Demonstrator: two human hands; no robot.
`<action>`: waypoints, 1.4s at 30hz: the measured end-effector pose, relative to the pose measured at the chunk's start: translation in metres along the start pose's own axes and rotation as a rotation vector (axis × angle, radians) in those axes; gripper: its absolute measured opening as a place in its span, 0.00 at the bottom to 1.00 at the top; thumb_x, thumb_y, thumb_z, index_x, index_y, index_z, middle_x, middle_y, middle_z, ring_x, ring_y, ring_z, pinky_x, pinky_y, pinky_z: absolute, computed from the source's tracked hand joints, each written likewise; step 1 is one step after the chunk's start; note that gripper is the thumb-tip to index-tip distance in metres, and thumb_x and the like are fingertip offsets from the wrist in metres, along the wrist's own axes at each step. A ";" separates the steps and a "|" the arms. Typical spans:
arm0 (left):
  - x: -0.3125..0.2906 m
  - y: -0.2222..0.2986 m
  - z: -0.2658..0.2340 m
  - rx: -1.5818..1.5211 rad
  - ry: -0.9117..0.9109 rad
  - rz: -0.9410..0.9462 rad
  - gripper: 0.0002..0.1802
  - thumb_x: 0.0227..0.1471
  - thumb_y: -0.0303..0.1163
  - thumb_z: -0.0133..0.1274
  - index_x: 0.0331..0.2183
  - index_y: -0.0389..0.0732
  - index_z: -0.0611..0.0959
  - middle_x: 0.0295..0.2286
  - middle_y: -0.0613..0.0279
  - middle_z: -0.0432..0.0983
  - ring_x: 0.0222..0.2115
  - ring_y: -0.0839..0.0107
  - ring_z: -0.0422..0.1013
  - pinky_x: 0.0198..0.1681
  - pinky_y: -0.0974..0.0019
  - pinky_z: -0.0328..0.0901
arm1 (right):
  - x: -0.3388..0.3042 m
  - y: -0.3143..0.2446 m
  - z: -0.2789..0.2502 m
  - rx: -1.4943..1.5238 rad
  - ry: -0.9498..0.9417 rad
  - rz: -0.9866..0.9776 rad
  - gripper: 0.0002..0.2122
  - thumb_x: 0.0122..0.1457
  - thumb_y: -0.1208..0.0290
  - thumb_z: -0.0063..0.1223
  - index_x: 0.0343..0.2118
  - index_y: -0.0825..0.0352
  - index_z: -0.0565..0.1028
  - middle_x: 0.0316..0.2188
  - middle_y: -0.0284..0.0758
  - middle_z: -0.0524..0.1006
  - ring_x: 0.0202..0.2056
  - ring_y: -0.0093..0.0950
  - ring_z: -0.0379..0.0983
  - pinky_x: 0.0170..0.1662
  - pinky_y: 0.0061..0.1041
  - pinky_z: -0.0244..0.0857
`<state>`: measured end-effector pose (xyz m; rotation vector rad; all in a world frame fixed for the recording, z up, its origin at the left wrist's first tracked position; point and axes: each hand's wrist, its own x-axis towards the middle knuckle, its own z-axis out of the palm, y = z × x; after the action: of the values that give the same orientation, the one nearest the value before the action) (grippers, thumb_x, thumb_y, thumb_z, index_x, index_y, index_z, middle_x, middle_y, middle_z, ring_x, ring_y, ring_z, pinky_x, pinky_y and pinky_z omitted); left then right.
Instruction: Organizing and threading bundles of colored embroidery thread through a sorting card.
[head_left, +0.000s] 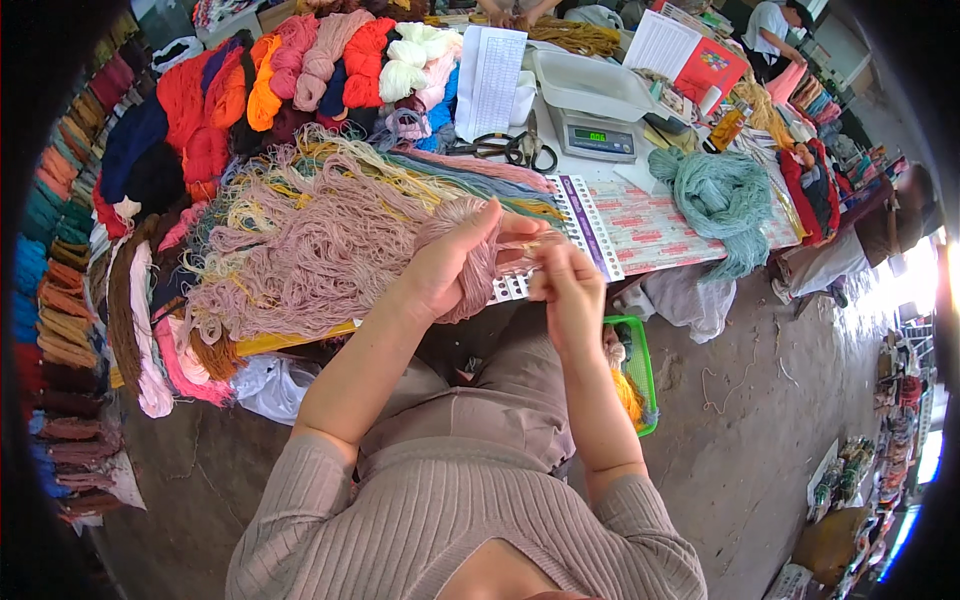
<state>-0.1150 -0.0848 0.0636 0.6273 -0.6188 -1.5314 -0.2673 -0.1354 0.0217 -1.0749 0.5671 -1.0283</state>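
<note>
My left hand (pixel 443 262) is held up at the table's near edge, with a thick skein of dusty-pink yarn (pixel 479 284) looped round it. Close by on the right, my right hand (pixel 572 290) has its fingers pinched on pale pink strands that stretch across from the skein. A large loose heap of the same pink yarn (pixel 310 235), mixed with yellow and cream threads, spreads over the table to the left of my hands. Bundles of blue-grey and pink yarn (pixel 480 172) lie just beyond them.
Behind stand a digital scale (pixel 597 138) with a tray, black scissors (pixel 515 150) and paper sheets (pixel 490 85). Coloured skeins (pixel 205 130) pile up at left; a teal skein (pixel 715 190) lies at right. A green basket (pixel 640 375) sits below. Other people work at the far side.
</note>
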 end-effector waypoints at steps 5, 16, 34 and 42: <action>-0.004 -0.009 0.006 -0.054 -0.034 -0.118 0.21 0.58 0.45 0.41 0.45 0.39 0.74 0.42 0.61 0.71 0.32 0.75 0.69 0.30 0.71 0.65 | -0.002 -0.005 0.035 -0.192 -0.084 -0.031 0.02 0.56 0.79 0.50 0.31 0.71 0.70 0.22 0.30 0.71 0.18 0.17 0.67 0.20 0.15 0.62; 0.000 -0.003 -0.003 -0.206 -0.108 -0.049 0.17 0.58 0.41 0.43 0.37 0.37 0.78 0.38 0.59 0.73 0.26 0.72 0.70 0.26 0.70 0.65 | -0.003 -0.004 0.031 0.097 -0.097 -0.099 0.05 0.62 0.72 0.43 0.32 0.68 0.67 0.22 0.30 0.70 0.21 0.20 0.68 0.25 0.17 0.61; -0.019 0.166 -0.162 0.018 0.281 -0.030 0.20 0.54 0.46 0.49 0.16 0.48 0.67 0.07 0.78 0.52 0.05 0.86 0.47 0.16 0.79 0.52 | 0.008 -0.065 -0.134 0.831 0.155 -0.382 0.09 0.61 0.68 0.41 0.35 0.69 0.68 0.39 0.40 0.71 0.43 0.31 0.68 0.48 0.32 0.63; -0.116 0.359 -0.303 0.144 0.727 0.473 0.20 0.59 0.37 0.41 0.16 0.43 0.68 0.09 0.70 0.60 0.07 0.79 0.54 0.19 0.75 0.58 | -0.058 -0.075 -0.349 0.545 0.523 -0.448 0.07 0.61 0.67 0.43 0.30 0.65 0.65 0.26 0.29 0.66 0.25 0.19 0.58 0.26 0.16 0.53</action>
<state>0.3577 0.0097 0.1089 0.9985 -0.2808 -0.7402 -0.6031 -0.2452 -0.0564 -0.4420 0.4204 -1.7623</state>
